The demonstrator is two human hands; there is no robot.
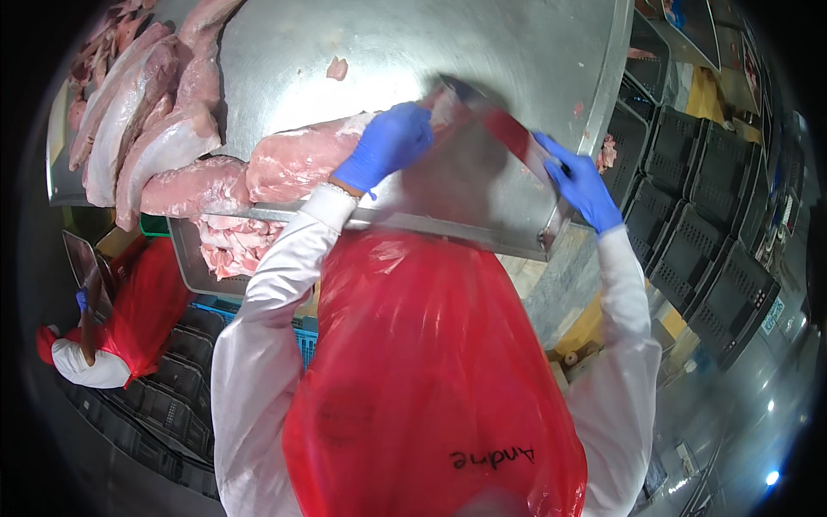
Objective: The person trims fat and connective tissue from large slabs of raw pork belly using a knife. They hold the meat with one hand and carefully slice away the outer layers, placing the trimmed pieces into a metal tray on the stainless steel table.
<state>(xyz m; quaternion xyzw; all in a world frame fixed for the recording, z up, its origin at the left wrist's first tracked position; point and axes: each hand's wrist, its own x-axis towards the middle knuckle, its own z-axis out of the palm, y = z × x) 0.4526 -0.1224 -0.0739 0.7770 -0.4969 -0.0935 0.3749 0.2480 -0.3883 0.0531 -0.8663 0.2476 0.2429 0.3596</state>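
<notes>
My left hand (386,145), blue-gloved, has curled fingers at the right end of a pink pork loin (301,159); what they grip is hidden. My right hand (575,183), also gloved, is closed round the handle of a large knife (517,138), whose blade reflects red and reaches up-left past a pale bit of meat beside my left fingers. Both are over a steel work table (500,34). Long pork pieces (129,129) are piled at the table's left, and a small scrap (336,69) lies behind the loin.
A tray (195,271) of meat trimmings sits below the table's near edge. Black crates (715,164) stand on the right, more (181,388) at lower left, with a blue crate (306,340). A co-worker (129,327) in a red apron works at the left.
</notes>
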